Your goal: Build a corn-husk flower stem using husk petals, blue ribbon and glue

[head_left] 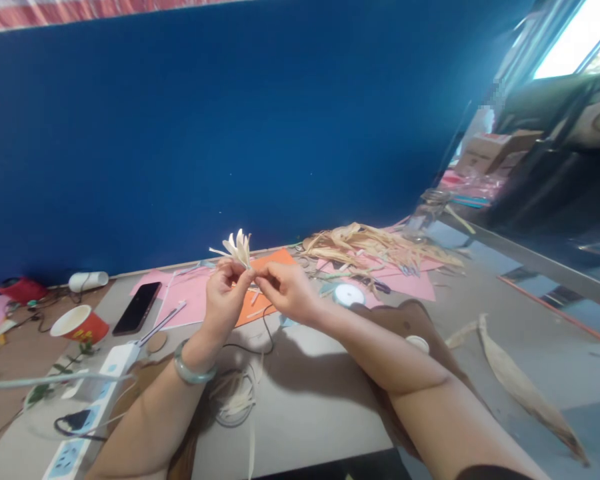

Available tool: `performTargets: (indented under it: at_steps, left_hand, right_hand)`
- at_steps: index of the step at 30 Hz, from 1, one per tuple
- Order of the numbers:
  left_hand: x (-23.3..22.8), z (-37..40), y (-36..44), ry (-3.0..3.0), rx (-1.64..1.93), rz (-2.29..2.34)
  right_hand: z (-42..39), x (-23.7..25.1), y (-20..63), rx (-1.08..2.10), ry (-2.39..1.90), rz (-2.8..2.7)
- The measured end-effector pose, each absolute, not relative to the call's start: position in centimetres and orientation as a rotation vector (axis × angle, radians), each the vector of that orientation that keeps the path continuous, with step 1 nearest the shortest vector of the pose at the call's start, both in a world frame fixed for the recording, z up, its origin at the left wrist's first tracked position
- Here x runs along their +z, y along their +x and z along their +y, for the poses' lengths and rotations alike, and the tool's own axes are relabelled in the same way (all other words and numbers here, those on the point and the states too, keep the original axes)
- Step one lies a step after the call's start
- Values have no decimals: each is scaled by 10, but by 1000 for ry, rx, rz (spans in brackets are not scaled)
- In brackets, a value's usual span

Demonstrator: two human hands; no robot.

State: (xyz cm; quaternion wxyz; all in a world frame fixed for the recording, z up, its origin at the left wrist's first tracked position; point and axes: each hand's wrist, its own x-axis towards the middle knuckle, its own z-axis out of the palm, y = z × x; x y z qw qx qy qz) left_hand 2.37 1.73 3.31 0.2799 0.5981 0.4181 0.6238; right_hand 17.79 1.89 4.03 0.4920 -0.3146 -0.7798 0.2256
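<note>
In the head view, a pale cream flower (239, 249) with narrow curved petals stands up from my fingertips; it looks made of dried husk. My left hand (226, 293) is closed, pinching the flower at its base. Against those fingertips, my right hand (289, 288) is also closed in a pinch at the base. What lies between the right fingers is too small to make out. Orange paper (275, 259) and pink paper (193, 293) lie on the table behind and below the hands. Below them sits a round coil of pale strips (234, 399), one end trailing toward me.
A heap of dried husks (360, 243) lies at the back right, near a white ribbon spool (349, 295). On the left are a phone (138, 308), a paper cup (80, 325) and a power strip (97, 400). A blue panel (260, 133) rises behind the table.
</note>
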Motion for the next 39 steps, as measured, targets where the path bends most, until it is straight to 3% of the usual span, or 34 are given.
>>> performTargets:
  at_steps: [9,17,22,35,39]
  left_hand:
    - [39,28,4,1353,1142,565]
    - [28,28,6,1276,1220,471]
    - [32,28,8,1302,1261,547]
    - [25,23,21,1622,1754,1095]
    - [26,19,21,1597,1772,1076]
  right_hand:
    - [32,48,187,1552,-487,-1695]
    - [34,41,181,2019,-292,-1483]
    - [37,41,183,1845,-429,-1556]
    - [22,36,172,754,-800,-1745]
    - [22,38,174,898,-712,-1719]
